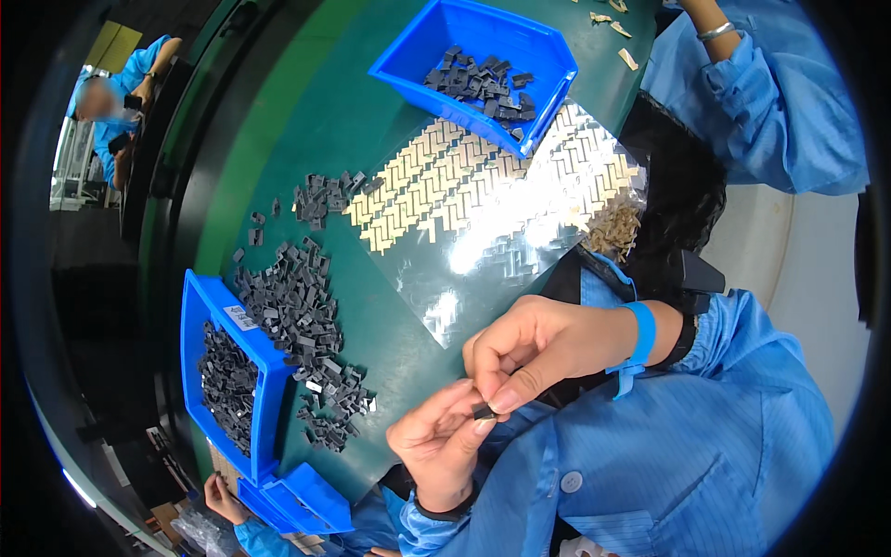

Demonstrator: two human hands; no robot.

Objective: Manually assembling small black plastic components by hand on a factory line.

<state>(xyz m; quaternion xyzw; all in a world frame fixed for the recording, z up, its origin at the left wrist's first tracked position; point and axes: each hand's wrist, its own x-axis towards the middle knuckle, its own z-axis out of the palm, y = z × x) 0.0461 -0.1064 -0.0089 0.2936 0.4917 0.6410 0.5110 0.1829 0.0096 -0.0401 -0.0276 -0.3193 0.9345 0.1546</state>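
A small dark grey block-shaped part is pinched between my two hands over the near edge of the table. My left hand grips it from the left between thumb and fingers. From the right, my right hand, with a blue band at the wrist, has its thumb and index fingertips closed on the same part. Its underside is hidden by the fingers. Beyond my hands lies a clear glossy sheet with rows of small tan angled stickers; glare whitens its middle.
Loose dark parts are heaped left of the sheet. A blue bin of similar parts stands at the left, another blue bin at the back, on the sheet's far edge. Tan scraps lie right. Co-workers' arms show nearby.
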